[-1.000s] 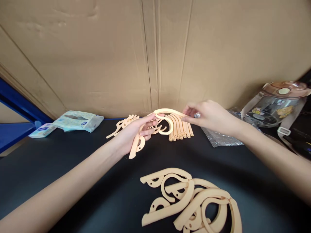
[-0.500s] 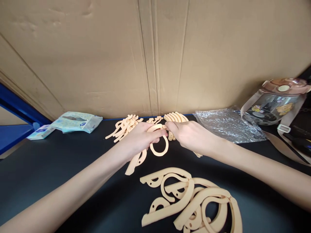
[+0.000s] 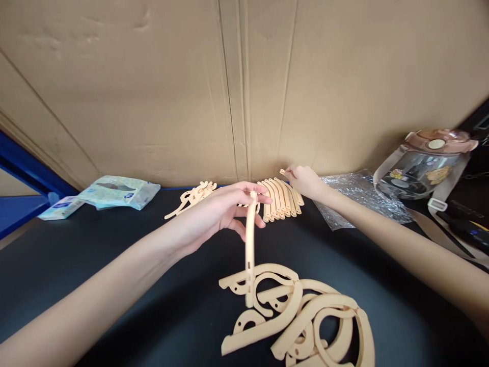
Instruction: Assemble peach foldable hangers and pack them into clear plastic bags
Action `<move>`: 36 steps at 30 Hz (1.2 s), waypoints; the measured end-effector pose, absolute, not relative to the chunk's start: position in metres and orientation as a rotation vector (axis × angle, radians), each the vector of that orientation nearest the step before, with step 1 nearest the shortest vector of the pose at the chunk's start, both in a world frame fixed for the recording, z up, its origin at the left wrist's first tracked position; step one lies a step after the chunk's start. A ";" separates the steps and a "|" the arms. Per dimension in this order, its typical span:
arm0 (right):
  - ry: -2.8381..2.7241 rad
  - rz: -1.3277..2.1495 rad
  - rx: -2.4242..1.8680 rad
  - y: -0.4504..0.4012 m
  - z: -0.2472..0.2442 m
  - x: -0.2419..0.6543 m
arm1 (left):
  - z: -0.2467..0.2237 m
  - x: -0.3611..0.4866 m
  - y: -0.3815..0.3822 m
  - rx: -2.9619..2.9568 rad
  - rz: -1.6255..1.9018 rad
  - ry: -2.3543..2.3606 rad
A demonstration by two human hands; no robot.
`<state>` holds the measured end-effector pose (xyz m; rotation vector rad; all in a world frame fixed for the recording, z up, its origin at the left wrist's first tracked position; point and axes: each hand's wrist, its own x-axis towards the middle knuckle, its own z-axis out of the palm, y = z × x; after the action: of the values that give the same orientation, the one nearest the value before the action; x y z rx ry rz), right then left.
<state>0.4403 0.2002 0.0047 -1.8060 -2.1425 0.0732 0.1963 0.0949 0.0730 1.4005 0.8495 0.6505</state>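
My left hand (image 3: 233, 206) pinches a beige plastic folding hanger (image 3: 250, 244) near its top. The hanger hangs edge-on, its slotted lower end in front of finished-looking hangers (image 3: 263, 331) lying overlapped at the near edge. At the back, my right hand (image 3: 304, 181) has its fingertips closed on a small beige hanger part (image 3: 282, 172); most of that part is hidden. Just below and left of it lies a row of curved hanger arms (image 3: 280, 199). Behind the left forearm is a loose pile of beige hanger parts (image 3: 193, 196), partly covered.
A blue tissue packet (image 3: 118, 191) lies at the back left beside a blue metal frame (image 3: 23, 188). On the right are a crinkled clear plastic bag (image 3: 344, 204) and a strapped transparent bottle (image 3: 428, 168). A cardboard wall (image 3: 171, 102) rises behind the black tabletop (image 3: 183, 306).
My hands have moved apart. The right went back and right, above the row of arms; the left has turned the hanger, which now hangs edge-on.
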 end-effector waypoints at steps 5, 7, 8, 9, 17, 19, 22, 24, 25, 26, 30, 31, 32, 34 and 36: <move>-2.137 0.043 -1.881 0.197 0.001 0.436 | 0.072 0.198 0.098 1.492 0.679 0.895; -2.134 0.021 -1.899 0.194 0.002 0.435 | 0.071 0.200 0.099 1.583 0.744 1.017; -2.133 0.014 -1.901 0.192 0.004 0.435 | 0.070 0.201 0.099 1.620 0.779 1.060; -2.131 0.010 -1.897 0.190 0.007 0.435 | 0.069 0.201 0.100 1.652 0.812 1.092; -2.190 0.568 -1.267 0.134 0.043 0.412 | 0.074 0.198 0.095 2.054 0.946 1.424; -2.146 0.891 -0.969 0.116 0.053 0.402 | 0.076 0.199 0.094 2.123 0.972 1.513; -2.117 0.926 -0.899 0.102 0.064 0.396 | 0.077 0.198 0.092 2.139 1.008 1.528; -2.129 0.789 -0.920 0.100 0.070 0.399 | 0.078 0.197 0.091 2.157 1.047 1.487; -2.136 0.711 -0.933 0.101 0.074 0.402 | 0.079 0.197 0.090 2.179 1.070 1.461; -2.133 0.629 -0.950 0.102 0.077 0.405 | 0.080 0.196 0.090 2.203 1.094 1.428; -2.131 0.185 -1.026 0.102 0.087 0.414 | 0.082 0.197 0.090 2.169 1.087 1.262; -2.163 0.013 -1.044 0.100 0.088 0.413 | 0.082 0.198 0.090 2.114 1.063 1.224; -2.213 -0.172 -1.059 0.098 0.087 0.413 | 0.080 0.199 0.090 2.053 1.027 1.188; -2.330 -0.522 -1.071 0.096 0.083 0.410 | 0.075 0.203 0.090 1.930 0.950 1.120; -2.427 -0.759 -1.075 0.096 0.076 0.407 | 0.067 0.206 0.090 1.843 0.902 1.057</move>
<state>0.4074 0.0956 0.0762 -1.0750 -2.4269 -0.7593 0.2063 0.0900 0.0672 1.8431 1.0567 0.9021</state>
